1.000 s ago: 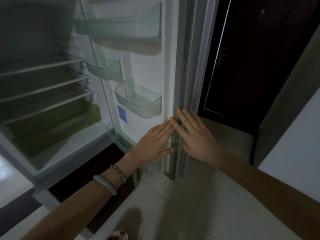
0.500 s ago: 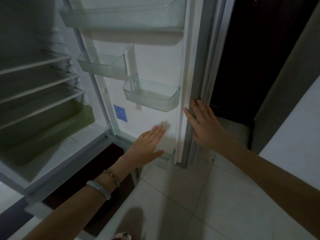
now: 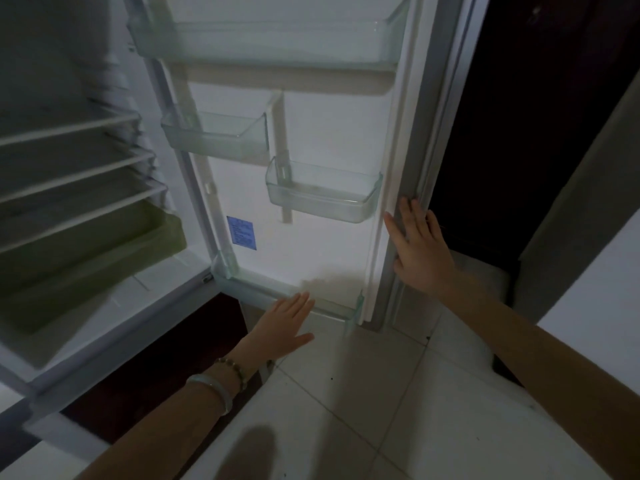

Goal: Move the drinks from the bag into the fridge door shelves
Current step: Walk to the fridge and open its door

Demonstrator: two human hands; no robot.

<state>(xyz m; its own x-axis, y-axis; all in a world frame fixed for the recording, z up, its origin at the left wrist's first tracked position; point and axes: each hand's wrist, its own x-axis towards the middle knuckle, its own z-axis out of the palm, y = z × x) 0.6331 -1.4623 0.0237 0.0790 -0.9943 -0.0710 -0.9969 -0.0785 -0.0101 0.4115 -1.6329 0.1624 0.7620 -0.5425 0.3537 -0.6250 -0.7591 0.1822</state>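
At fridge door [image 3: 311, 244]: door swung wider than a second ago. Right hand [image 3: 420, 251] stayed flat on door edge, fingers spread, gripping nothing. Left hand [image 3: 285, 329] dropped off panel toward bottom shelf [image 3: 263, 285], spread, unloaded. Drinks, bag out of view.

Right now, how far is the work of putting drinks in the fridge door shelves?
Done: the white fridge door stands open. In hand: the right hand lies flat on the door's outer edge, and the left hand is open near the bottom clear plastic shelf. Left: everything else; the clear shelves, such as the small middle shelf, hold no drinks, and no bag is in view.
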